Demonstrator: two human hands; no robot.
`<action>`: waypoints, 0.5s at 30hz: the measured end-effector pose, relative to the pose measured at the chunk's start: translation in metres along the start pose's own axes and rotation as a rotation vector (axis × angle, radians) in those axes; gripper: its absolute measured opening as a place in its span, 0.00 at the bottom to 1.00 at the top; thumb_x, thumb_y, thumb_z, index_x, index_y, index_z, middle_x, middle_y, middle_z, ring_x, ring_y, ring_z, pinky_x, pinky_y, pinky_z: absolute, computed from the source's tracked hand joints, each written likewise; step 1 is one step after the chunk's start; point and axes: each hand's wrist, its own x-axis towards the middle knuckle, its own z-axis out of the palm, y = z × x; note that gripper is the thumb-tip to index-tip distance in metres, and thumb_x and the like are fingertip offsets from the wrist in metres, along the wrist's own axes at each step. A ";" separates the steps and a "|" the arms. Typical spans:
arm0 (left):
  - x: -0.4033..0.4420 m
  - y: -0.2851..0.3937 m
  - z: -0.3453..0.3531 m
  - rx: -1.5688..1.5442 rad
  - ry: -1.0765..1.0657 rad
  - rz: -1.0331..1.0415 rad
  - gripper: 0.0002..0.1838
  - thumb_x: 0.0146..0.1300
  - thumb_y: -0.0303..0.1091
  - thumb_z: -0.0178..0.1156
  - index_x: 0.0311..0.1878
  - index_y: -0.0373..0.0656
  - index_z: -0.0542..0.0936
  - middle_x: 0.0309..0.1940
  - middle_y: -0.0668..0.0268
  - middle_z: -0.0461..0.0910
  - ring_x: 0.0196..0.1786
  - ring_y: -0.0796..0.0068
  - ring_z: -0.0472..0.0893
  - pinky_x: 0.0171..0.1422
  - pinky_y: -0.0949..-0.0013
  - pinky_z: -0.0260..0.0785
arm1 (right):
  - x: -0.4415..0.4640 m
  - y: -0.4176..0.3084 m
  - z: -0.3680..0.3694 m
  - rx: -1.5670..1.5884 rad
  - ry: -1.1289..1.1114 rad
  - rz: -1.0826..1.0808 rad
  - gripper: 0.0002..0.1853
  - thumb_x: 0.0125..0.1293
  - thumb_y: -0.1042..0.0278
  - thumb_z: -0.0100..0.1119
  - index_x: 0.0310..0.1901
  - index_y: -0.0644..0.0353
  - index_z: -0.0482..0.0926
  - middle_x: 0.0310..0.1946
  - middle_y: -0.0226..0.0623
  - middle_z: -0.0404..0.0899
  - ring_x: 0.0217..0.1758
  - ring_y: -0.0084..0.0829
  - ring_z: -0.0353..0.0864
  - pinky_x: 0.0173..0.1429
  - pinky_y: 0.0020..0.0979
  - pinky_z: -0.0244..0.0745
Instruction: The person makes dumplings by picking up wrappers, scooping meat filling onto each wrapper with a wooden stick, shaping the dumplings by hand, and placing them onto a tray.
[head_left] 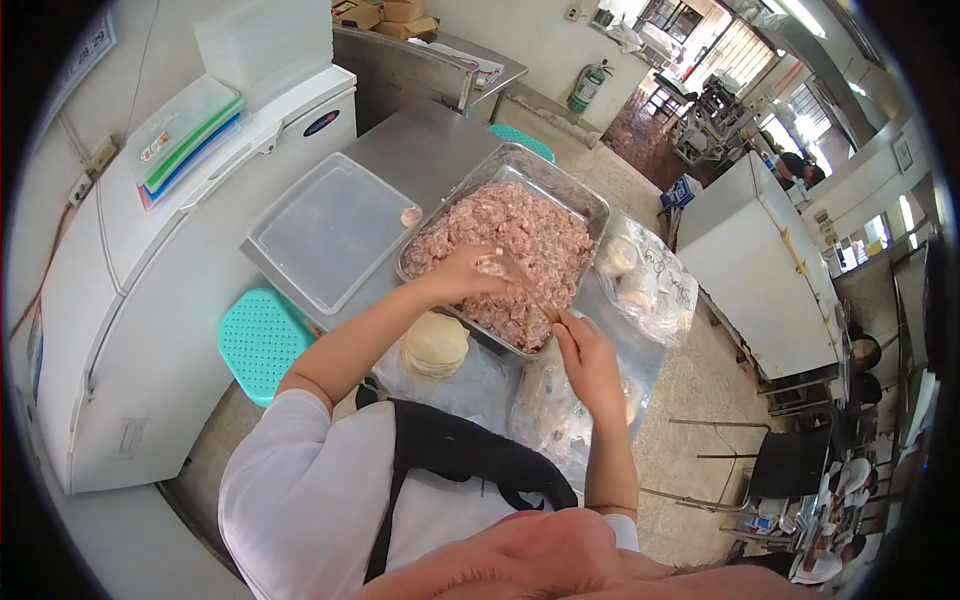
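My left hand (468, 277) is cupped over the meat, its fingers curled round a pale round dough wrapper (490, 264) with some filling on it. In my right hand (588, 358) is the end of a thin flat spatula (535, 292), whose far tip reaches the wrapper. Below both hands, a clear rectangular tub (598, 200) holds a large mass of pinkish ground meat (505, 220). A stack of round dough wrappers (435, 345) sits on plastic just in front of me. One small filled dumpling (411, 216) lies at the right edge of a translucent tray (325, 235).
Bagged wrappers (640, 285) lie right of the tub, and another plastic bag (560, 405) lies near my right forearm. Teal stools (262, 345) stand beside the metal table (415, 140). A white chest freezer (170, 300) is at left; a chair (785, 462) is at right.
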 end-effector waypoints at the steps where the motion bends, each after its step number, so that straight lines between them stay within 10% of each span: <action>1: 0.004 -0.002 -0.004 -0.001 0.003 0.002 0.23 0.57 0.34 0.70 0.55 0.39 0.78 0.46 0.59 0.82 0.41 0.79 0.82 0.40 0.71 0.74 | 0.000 0.000 0.010 -0.001 -0.001 -0.003 0.14 0.74 0.62 0.52 0.52 0.61 0.81 0.26 0.39 0.76 0.28 0.39 0.77 0.35 0.34 0.70; 4: 0.010 -0.020 -0.008 -0.094 0.062 -0.252 0.29 0.55 0.39 0.72 0.58 0.38 0.78 0.43 0.62 0.84 0.42 0.76 0.82 0.53 0.71 0.74 | -0.006 0.024 0.039 -0.118 0.173 -0.015 0.13 0.72 0.63 0.53 0.51 0.60 0.82 0.32 0.45 0.79 0.34 0.51 0.79 0.39 0.40 0.73; 6: 0.007 -0.037 -0.008 0.372 0.330 0.009 0.21 0.56 0.37 0.71 0.49 0.35 0.80 0.37 0.62 0.84 0.35 0.77 0.81 0.41 0.71 0.73 | -0.010 0.068 0.045 -0.477 -0.244 0.210 0.12 0.71 0.65 0.55 0.50 0.59 0.82 0.33 0.47 0.79 0.36 0.52 0.79 0.40 0.42 0.74; 10: -0.015 -0.001 -0.010 0.110 0.084 -0.283 0.23 0.56 0.39 0.71 0.51 0.35 0.79 0.40 0.60 0.83 0.42 0.71 0.81 0.49 0.66 0.73 | -0.018 0.065 0.018 -0.262 -0.221 0.236 0.14 0.70 0.64 0.56 0.53 0.59 0.80 0.33 0.43 0.81 0.36 0.44 0.82 0.41 0.40 0.76; 12: -0.012 -0.018 -0.007 0.293 0.233 0.298 0.24 0.56 0.40 0.72 0.51 0.37 0.78 0.40 0.59 0.82 0.47 0.65 0.80 0.55 0.62 0.71 | -0.017 0.055 0.002 0.224 -0.186 0.452 0.17 0.72 0.62 0.55 0.56 0.61 0.80 0.35 0.44 0.84 0.38 0.35 0.84 0.43 0.36 0.76; 15: -0.014 0.024 -0.006 0.385 -0.008 0.269 0.25 0.54 0.39 0.73 0.52 0.40 0.77 0.43 0.59 0.81 0.49 0.64 0.81 0.57 0.62 0.71 | -0.015 0.034 0.001 0.301 -0.249 0.242 0.18 0.73 0.61 0.55 0.57 0.63 0.79 0.37 0.45 0.84 0.40 0.30 0.84 0.45 0.33 0.76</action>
